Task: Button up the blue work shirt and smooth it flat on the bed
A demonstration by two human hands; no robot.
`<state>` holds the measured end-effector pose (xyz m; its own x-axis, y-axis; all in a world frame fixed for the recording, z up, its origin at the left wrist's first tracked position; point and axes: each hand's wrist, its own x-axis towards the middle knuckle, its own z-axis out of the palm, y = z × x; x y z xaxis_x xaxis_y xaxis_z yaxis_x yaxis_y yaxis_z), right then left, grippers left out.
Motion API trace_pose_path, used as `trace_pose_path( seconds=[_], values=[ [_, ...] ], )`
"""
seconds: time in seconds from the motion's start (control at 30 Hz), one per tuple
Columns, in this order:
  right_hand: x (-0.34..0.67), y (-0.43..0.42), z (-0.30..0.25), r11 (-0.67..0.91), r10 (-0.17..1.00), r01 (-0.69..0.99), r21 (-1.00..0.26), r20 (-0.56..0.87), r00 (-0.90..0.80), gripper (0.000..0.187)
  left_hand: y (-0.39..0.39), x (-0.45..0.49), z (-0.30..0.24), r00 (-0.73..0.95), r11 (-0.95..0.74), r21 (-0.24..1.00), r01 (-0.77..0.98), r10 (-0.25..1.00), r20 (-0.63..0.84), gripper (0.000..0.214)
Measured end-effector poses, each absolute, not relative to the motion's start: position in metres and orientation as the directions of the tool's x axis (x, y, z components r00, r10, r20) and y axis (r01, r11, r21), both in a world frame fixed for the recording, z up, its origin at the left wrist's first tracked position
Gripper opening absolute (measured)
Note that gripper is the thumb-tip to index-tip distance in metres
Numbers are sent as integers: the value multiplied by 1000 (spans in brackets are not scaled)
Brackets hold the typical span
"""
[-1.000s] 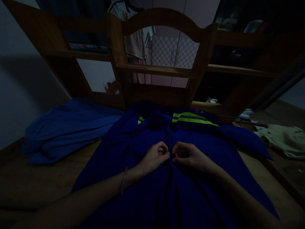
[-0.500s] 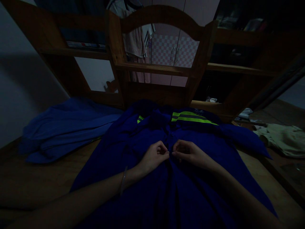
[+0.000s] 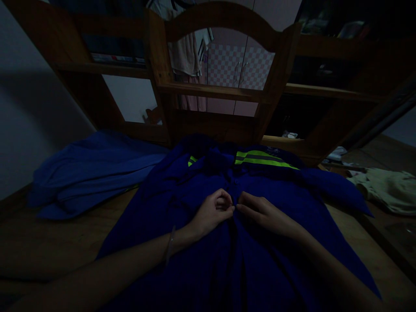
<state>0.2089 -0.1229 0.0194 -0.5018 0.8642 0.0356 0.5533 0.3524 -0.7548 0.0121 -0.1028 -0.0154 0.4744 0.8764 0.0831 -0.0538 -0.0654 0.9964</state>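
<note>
A dark blue jacket (image 3: 279, 195) with yellow-green and grey stripes across its chest lies spread out, its collar at the far end. Over its front opening, my left hand (image 3: 214, 211) pinches one edge of the cloth between thumb and forefinger. A bracelet circles my left wrist. Close beside it, my right hand (image 3: 264, 212) pinches the facing edge, and the fingertips of both hands almost meet. Whatever small part of the front lies between the fingertips is too dark to make out.
Lighter blue clothing (image 3: 94, 173) lies to the left on the wooden surface (image 3: 81, 242). A wooden headboard with shelves (image 3: 214, 92) rises behind the jacket. Pale folded cloth (image 3: 386, 188) rests at the right. Beyond the headboard stand pink wardrobe doors (image 3: 224, 65) and hanging clothes (image 3: 186, 54).
My hands have drawn slightly closer together at the jacket's front, and the fingers of my right hand have closed more. The jacket lies as before.
</note>
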Motion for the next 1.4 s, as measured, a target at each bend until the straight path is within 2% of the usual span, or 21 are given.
trace_pose_path(
  seconds=[0.1, 0.2, 0.37, 0.53, 0.73, 0.93, 1.07, 1.27, 1.4],
  values=[
    [209, -123, 21, 392, 849, 575, -718, 41, -527, 30, -104, 12, -15, 478, -76, 996, -55, 873, 93, 20],
    [210, -122, 20, 369, 846, 532, -762, 38, -532, 28, -104, 12, -15, 476, -95, 994, -57, 872, 110, 19],
    [208, -120, 15, 165, 880, 340, -926, -18, -474, 26, -103, 12, -13, 468, -92, 993, -69, 877, 114, 20],
    [206, -118, 13, 20, 889, 169, -985, -61, -455, 25, -102, 11, -11, 466, -103, 991, -88, 875, 132, 19],
    [208, -115, 11, -69, 883, 106, -992, -110, -456, 26, -102, 12, -7, 484, -88, 993, -82, 867, 117, 20],
    [206, -116, 13, -59, 885, 115, -992, -105, -454, 29, -104, 10, -6, 534, -98, 990, -103, 834, 138, 27],
    [206, -117, 13, -64, 875, 109, -992, -108, -471, 33, -106, 11, -6, 531, -127, 990, -57, 836, 138, 26],
    [208, -113, 6, -204, 831, -3, -979, -172, -529, 32, -106, 11, -8, 537, -162, 986, -23, 830, 149, 24],
    [210, -111, 5, -231, 823, -32, -972, -178, -540, 28, -106, 11, -9, 526, -168, 985, -36, 835, 162, 23]
  ],
)
